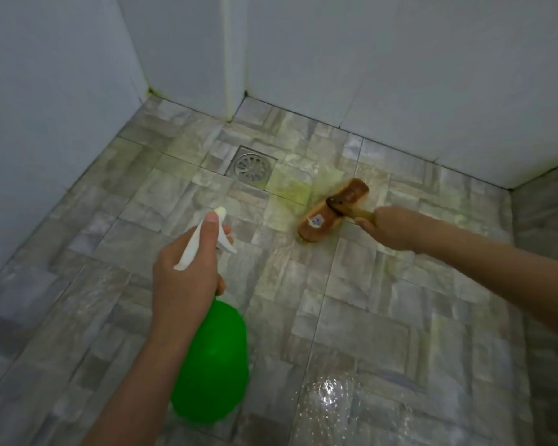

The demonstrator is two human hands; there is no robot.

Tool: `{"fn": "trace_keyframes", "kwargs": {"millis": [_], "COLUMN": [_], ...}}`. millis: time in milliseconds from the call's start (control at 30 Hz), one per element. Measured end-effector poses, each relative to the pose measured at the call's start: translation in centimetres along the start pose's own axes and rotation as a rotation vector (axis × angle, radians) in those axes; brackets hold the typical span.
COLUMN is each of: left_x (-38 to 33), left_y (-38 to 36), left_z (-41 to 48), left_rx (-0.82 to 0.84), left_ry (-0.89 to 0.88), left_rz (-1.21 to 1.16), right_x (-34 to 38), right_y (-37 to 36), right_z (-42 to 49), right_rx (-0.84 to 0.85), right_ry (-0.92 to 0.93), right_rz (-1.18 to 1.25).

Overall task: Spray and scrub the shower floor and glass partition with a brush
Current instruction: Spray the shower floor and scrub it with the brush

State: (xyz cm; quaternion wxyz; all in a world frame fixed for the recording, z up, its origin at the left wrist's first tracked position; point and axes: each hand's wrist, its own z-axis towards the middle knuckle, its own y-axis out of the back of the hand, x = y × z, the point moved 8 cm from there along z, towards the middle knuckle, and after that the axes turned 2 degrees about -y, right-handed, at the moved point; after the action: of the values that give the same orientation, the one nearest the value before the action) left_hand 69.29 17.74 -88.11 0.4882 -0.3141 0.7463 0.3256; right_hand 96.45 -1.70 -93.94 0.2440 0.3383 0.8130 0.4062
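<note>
Gripped a wooden scrub brush [332,209] in the right hand [390,228], fingers wrapped shut round its short handle [363,214]. Pressed the brush head bristles-down on the tiled shower floor [384,317], towards the back wall [432,75], just right of the round metal drain [252,167] and at the edge of a yellow-green patch of cleaner [290,191] spread between the two. Ran the head's long axis slantwise, far end towards the back-right corner of the floor, near end towards the front-left, with the handle leaving its middle crosswise and leading right to the fist. Placed the fist thus to the right of the head and a little nearer the front, so that a push along the forearm would probably carry the bristles leftward over the patch to the drain.

Clasped a green spray bottle [213,358] in the left hand [187,272], fingers closed about its neck, thumb laid along the top of the white trigger head [219,217]. Held it above the floor, clear of the tiles, nozzle aimed at the drain and the patch, body hanging towards the front edge. Kept well apart from the brush, with the right hand plainly the nearer to the scrubbing spot. Could not tell whether the trigger was squeezed. Showed a wet shine on the tiles at the front edge; could not make out the glass partition with any certainty.
</note>
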Motion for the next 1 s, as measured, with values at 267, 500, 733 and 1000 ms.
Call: {"fn": "trace_keyframes", "kwargs": {"millis": [267,500,733,1000], "left_x": [0.7,0.7,1.2,1.1], "left_y": [2.5,4.3,5.4,3.8], "left_z": [-0.9,-0.7,-1.1,-2.2], "left_rx": [-0.025,-0.049,-0.077,-0.043], "left_ry": [0.0,0.001,0.014,-0.013], "left_rz": [-0.011,-0.035,-0.027,-0.026], "right_x": [6.4,9.6,9.1,12.8], "right_y": [4.0,4.4,2.8,6.1], "right_z": [3.4,4.9,2.3,4.7], "right_rx": [-0.039,-0.057,-0.023,-0.088], "right_ry": [0.041,0.037,0.015,0.058], "right_rz": [0.061,0.077,0.092,0.147]}}
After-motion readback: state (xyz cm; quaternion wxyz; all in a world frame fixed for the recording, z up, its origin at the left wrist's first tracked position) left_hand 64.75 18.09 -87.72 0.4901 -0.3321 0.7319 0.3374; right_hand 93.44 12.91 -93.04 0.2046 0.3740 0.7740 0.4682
